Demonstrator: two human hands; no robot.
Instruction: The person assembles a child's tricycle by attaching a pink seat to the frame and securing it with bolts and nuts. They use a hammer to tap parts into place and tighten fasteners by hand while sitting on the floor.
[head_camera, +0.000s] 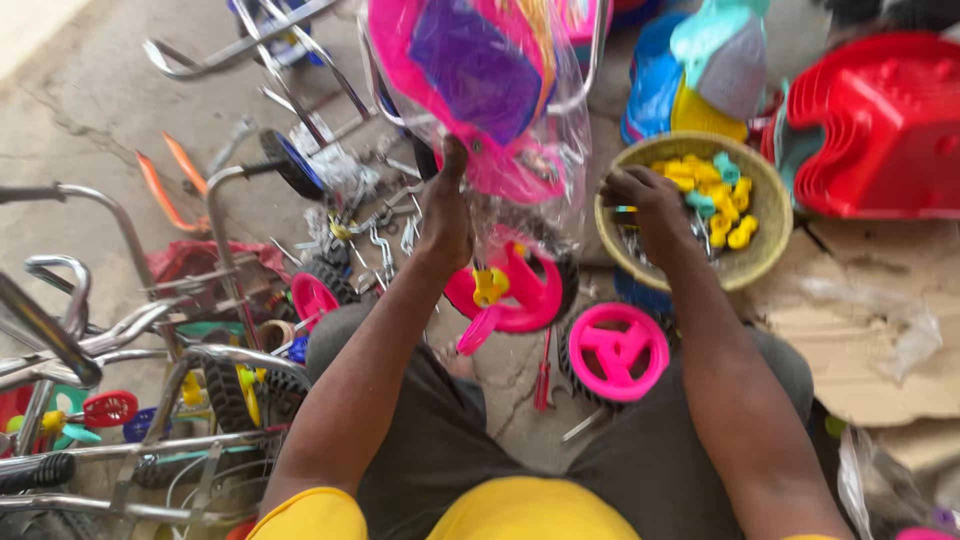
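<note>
Both hands (445, 215) grip toy parts (480, 90).

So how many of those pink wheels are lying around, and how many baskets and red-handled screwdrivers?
Pink wheels: 3, at and
Woven basket: 1, with the right hand reaching into it
Red-handled screwdriver: 1
Total: 5

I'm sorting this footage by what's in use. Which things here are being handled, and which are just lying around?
In hand:
left hand holds the pink plastic-wrapped seat
right hand reaches into the woven basket of yellow plastic parts

Lying about:
pink wheels
red screwdriver
metal frames
red plastic seats
cardboard
</note>
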